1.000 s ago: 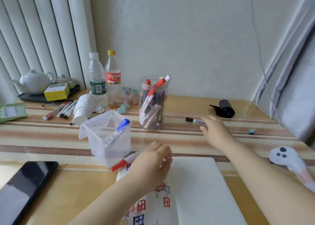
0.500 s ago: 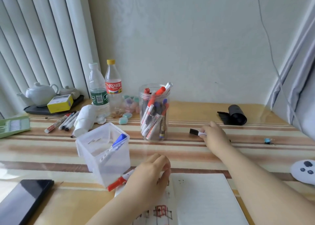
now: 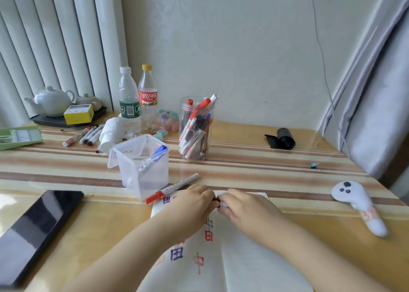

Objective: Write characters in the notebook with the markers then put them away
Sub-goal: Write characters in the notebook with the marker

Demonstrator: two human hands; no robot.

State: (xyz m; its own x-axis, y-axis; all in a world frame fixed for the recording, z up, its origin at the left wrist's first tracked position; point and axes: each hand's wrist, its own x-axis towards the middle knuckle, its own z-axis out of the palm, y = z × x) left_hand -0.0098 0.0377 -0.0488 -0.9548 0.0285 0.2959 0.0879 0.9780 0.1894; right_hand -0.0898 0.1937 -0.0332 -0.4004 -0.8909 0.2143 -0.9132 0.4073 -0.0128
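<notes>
The open notebook [image 3: 243, 258] lies at the near edge, with red and blue characters on its left page. Above its top edge my left hand [image 3: 190, 205] and my right hand [image 3: 245, 207] meet, both curled around a black-capped marker [image 3: 218, 202]. Only a small black and white bit of it shows between them. A red-capped marker [image 3: 174, 188] lies on the table just left of my hands. It rests against a clear square box [image 3: 143, 176] holding a blue marker [image 3: 158, 153]. A round jar [image 3: 195, 132] full of markers stands behind.
A black phone [image 3: 35, 232] lies at the near left. Two bottles [image 3: 138, 101], crumpled tissue [image 3: 111, 133], loose markers [image 3: 81, 135] and a teapot tray [image 3: 53, 101] crowd the far left. A black roll [image 3: 283, 141] and a white controller [image 3: 358, 203] lie to the right.
My right hand picked the black marker off the table at the far right and brought it back over the notebook. My left hand let the red marker lie and now holds the black marker too.
</notes>
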